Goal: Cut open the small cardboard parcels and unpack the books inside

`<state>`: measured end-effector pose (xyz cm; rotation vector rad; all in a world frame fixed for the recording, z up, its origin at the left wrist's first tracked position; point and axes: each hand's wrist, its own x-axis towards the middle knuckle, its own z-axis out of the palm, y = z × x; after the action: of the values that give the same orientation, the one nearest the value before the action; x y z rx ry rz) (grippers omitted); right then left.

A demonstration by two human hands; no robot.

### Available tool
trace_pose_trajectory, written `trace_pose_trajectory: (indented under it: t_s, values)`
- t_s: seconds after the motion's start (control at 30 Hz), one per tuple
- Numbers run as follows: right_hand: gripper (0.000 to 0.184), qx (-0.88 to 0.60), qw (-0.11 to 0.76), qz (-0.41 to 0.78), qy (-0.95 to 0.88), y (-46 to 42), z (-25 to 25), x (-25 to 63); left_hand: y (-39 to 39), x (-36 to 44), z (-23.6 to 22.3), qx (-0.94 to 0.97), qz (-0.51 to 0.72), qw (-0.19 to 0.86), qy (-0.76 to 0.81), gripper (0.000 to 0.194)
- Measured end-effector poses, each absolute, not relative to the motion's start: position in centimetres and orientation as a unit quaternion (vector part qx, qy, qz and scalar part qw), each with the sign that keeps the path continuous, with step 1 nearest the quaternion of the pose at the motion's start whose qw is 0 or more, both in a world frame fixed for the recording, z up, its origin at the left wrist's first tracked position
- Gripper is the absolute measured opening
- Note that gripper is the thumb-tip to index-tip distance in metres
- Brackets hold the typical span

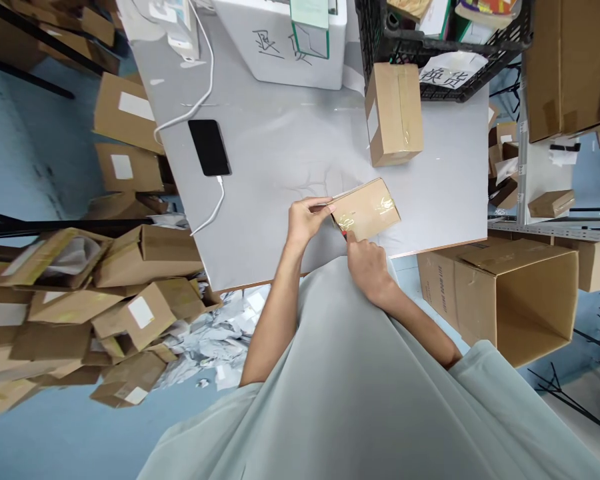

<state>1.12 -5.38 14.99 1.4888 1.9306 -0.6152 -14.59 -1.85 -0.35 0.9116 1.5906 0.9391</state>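
Brown cardboard, a small taped box (pixel 367 210) mid-frame, is pinched by my left hand (pixel 304 219); my right hand (pixel 369 267) curls at its lower edge, and I cannot tell what it holds. Beyond, on the grey table (pixel 275 140): a black rectangular phone (pixel 209 148), upper left; a taped brown carton (pixel 396 127), upper right.
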Motion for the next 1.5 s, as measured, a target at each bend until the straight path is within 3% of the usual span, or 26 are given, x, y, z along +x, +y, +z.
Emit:
trace_pose_trajectory:
  t_s: [0.27, 0.57, 0.97, 1.5]
  values:
    - [0.042, 0.579, 0.265, -0.251, 0.729, -5.0, 12.9, 2.1, -1.1, -14.3, -0.6, 0.38, 0.402, 0.484, 0.678, 0.037]
    - [0.042, 0.58, 0.266, -0.273, 0.72, -6.0, 13.2, 3.2, -0.7, -13.8, 0.0, 0.373, 0.399, 0.476, 0.689, 0.022]
    - [0.054, 0.573, 0.25, -0.274, 0.731, -6.2, 14.9, 6.1, -1.4, -12.9, 0.1, 0.377, 0.413, 0.452, 0.695, 0.033]
    - [0.052, 0.55, 0.224, -0.315, 0.741, -4.6, 13.1, 6.9, -1.3, -12.7, 0.2, 0.378, 0.396, 0.448, 0.706, 0.034]
